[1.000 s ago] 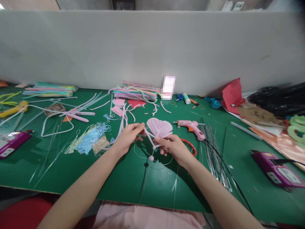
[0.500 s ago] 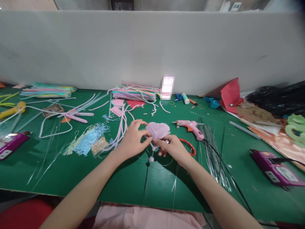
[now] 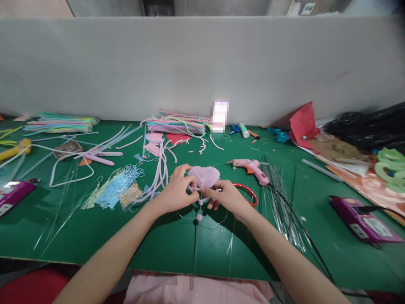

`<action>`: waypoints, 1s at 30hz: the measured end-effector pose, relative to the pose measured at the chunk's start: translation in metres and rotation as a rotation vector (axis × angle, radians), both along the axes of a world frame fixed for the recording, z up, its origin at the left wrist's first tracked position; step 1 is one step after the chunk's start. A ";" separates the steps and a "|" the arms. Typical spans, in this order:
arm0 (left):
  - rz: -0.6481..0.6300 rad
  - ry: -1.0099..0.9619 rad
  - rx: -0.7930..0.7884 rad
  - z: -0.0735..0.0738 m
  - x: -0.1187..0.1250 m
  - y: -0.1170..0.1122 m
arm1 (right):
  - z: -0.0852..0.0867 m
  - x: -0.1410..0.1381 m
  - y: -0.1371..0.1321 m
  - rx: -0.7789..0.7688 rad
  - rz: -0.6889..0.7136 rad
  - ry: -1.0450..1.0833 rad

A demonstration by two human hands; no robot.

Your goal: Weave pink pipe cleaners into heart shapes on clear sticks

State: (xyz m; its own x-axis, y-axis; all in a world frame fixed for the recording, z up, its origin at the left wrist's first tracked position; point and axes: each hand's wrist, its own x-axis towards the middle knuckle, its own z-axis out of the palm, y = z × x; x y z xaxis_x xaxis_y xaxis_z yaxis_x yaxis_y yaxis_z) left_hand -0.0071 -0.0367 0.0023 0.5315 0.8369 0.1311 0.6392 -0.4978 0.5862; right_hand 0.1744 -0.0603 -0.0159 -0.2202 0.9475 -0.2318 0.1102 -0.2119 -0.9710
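A small pink fan-shaped piece of fuzzy pipe cleaner (image 3: 205,176) is held above the green table (image 3: 95,236) at the centre. My left hand (image 3: 177,192) pinches its left lower edge with curled fingers. My right hand (image 3: 228,197) grips its base from the right, fingers closed. A small pink pompom (image 3: 199,217) and a thin wire stem hang below the piece, between my hands.
A pink glue gun (image 3: 251,168) with a black cord lies right of my hands, beside red-handled scissors (image 3: 249,195) and a bundle of thin wires (image 3: 281,198). Pipe-cleaner stacks (image 3: 179,124) sit at the back. Purple devices (image 3: 363,221) lie at both sides.
My left hand has moved right and closed in on the pink piece, so both hands now meet at its base. The piece has come down slightly.
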 end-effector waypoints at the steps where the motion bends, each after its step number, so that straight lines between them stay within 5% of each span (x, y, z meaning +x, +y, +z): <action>1: 0.005 -0.015 -0.022 -0.001 0.001 0.000 | 0.000 0.000 0.000 0.003 0.009 -0.010; 11: 0.166 -0.256 -0.022 -0.001 -0.005 0.012 | 0.004 0.000 0.001 -0.038 -0.047 0.036; 16: 0.300 -0.501 -0.349 0.004 -0.007 0.017 | 0.004 0.002 0.001 -0.047 -0.074 0.082; 20: 0.187 -0.602 -0.639 0.014 -0.008 0.012 | 0.003 0.003 0.002 -0.041 -0.117 0.129; 23: 0.113 -0.625 -0.738 0.016 -0.007 0.009 | 0.004 0.003 0.002 -0.040 -0.111 0.147; 30: 0.196 -0.731 -0.837 0.008 -0.001 0.007 | 0.003 0.002 0.000 0.062 0.031 0.080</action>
State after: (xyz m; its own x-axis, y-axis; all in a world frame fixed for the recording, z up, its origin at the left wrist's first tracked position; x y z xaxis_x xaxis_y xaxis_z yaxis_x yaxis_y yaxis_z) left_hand -0.0080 -0.0294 0.0105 0.4065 0.8683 -0.2844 0.0295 0.2986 0.9539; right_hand 0.1767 -0.0600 -0.0130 -0.2648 0.9520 -0.1538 0.0377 -0.1491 -0.9881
